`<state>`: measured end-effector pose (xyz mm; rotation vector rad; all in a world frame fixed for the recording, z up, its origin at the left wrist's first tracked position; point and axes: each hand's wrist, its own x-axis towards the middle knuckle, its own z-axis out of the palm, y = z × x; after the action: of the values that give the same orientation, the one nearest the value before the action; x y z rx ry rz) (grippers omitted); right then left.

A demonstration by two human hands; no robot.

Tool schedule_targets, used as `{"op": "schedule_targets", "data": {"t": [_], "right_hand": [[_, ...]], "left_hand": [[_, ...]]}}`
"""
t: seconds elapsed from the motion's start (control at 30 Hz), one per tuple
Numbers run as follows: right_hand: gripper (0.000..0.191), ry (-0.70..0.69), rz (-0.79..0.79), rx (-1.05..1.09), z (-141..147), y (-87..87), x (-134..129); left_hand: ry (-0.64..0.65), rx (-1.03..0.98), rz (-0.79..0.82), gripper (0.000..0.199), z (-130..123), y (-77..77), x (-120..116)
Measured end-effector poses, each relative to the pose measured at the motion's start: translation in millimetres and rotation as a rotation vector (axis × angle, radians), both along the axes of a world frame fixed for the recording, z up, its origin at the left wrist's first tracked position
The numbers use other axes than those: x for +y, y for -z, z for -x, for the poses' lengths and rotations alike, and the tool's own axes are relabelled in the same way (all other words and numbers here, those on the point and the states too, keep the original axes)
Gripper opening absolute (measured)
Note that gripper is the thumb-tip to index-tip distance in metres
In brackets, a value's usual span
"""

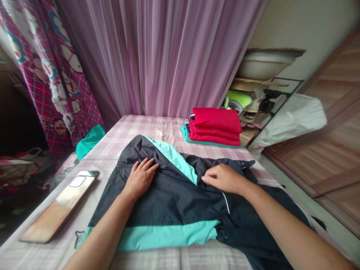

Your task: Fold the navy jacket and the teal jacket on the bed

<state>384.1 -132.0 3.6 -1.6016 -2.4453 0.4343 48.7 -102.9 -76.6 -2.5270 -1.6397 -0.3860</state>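
Note:
A dark navy and turquoise jacket (168, 202) lies spread across the table, its surface wrinkled toward the right. My left hand (142, 177) rests flat on its left part, fingers spread. With fingers closed in a pinch, my right hand (223, 177) holds a bunched dark fold beside the upper turquoise strip (174, 153). A second turquoise band (168, 235) runs along the near side. White piping shows just below my right hand. More dark cloth (258, 228) lies beneath my right forearm.
A stack of folded red clothes (216, 125) sits at the table's far right. A phone (60, 208) lies face down on the checked tablecloth (135, 125) at left. Purple curtains (168, 56) hang behind. To the right stand a shelf with a basin (264, 64) and a white bag (295, 118).

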Motion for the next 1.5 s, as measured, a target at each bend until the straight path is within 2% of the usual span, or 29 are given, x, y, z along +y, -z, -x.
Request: {"op": "schedule_targets", "data": {"t": [0.1, 0.17, 0.23, 0.3, 0.37, 0.43, 0.53, 0.6, 0.7, 0.83, 0.97, 1.03, 1.13, 1.2, 1.27, 1.37, 1.5], "right_hand": [[0.030, 0.336, -0.140, 0.118, 4.7, -9.5, 39.1], [0.035, 0.457, -0.103, 0.163, 15.3, -7.3, 63.1], [0.040, 0.407, 0.036, 0.165, 28.4, -2.7, 80.0], [0.031, 0.294, 0.162, 0.119, 40.0, -1.4, 89.3], [0.021, 0.241, 0.199, 0.070, 48.1, -7.4, 94.2], [0.021, 0.299, 0.099, 0.053, 52.7, -21.4, 99.1], [0.031, 0.492, -0.258, 0.114, 54.4, -50.8, 111.6], [0.036, 0.577, -0.484, 0.229, 53.4, -68.6, 122.6], [0.044, 0.609, -0.576, 0.439, 52.1, -81.8, 138.3], [0.037, 0.613, -0.356, 0.586, 57.8, -74.7, 150.5], [0.021, 0.605, -0.112, 0.433, 65.3, -69.0, 168.8], [0.022, 0.641, -0.141, 0.418, 65.9, -72.6, 187.0], [0.038, 0.658, -0.366, 0.566, 61.1, -76.2, 220.2], [0.046, 0.570, -0.467, 0.611, 55.0, -69.8, 238.6], [0.054, 0.449, -0.448, 0.535, 49.0, -55.3, 248.5], [0.067, 0.370, -0.400, 0.310, 48.6, -29.9, 245.0], [0.059, 0.350, -0.511, 0.059, 75.2, -13.7, 220.2]], "left_hand": [[-0.017, -0.004, 0.010, 0.043, -0.7, -1.6, 0.2], [-0.014, -0.012, 0.019, 0.043, -1.1, -3.8, -0.9], [-0.011, -0.024, 0.022, 0.043, -1.0, -5.4, -2.0], [-0.011, -0.041, 0.016, 0.043, -0.4, -5.2, -2.2], [-0.010, -0.065, 0.006, 0.043, 0.6, -3.1, -1.5], [-0.006, -0.098, -0.008, 0.044, 1.5, 0.0, -0.1], [-0.002, -0.130, -0.021, 0.046, 1.6, 3.6, 1.0], [-0.014, -0.128, -0.009, 0.045, 0.7, 4.3, 0.7], [-0.042, -0.115, 0.014, 0.042, -0.9, 4.4, 0.0], [-0.060, -0.152, -0.033, 0.041, -0.8, 6.2, 0.5], [-0.063, -0.202, -0.077, 0.043, 0.6, 8.6, 0.9], [-0.066, -0.208, -0.061, 0.043, 0.7, 8.8, 0.2], [-0.088, -0.203, -0.019, 0.042, -0.5, 8.3, -1.6], [-0.106, -0.199, -0.005, 0.042, -1.6, 7.8, -2.8], [-0.123, -0.187, 0.001, 0.042, -2.6, 7.4, -3.6], [-0.137, -0.165, 0.013, 0.043, -3.5, 6.4, -4.1], [-0.133, -0.154, 0.055, 0.044, -4.0, 4.1, -4.4]]}}
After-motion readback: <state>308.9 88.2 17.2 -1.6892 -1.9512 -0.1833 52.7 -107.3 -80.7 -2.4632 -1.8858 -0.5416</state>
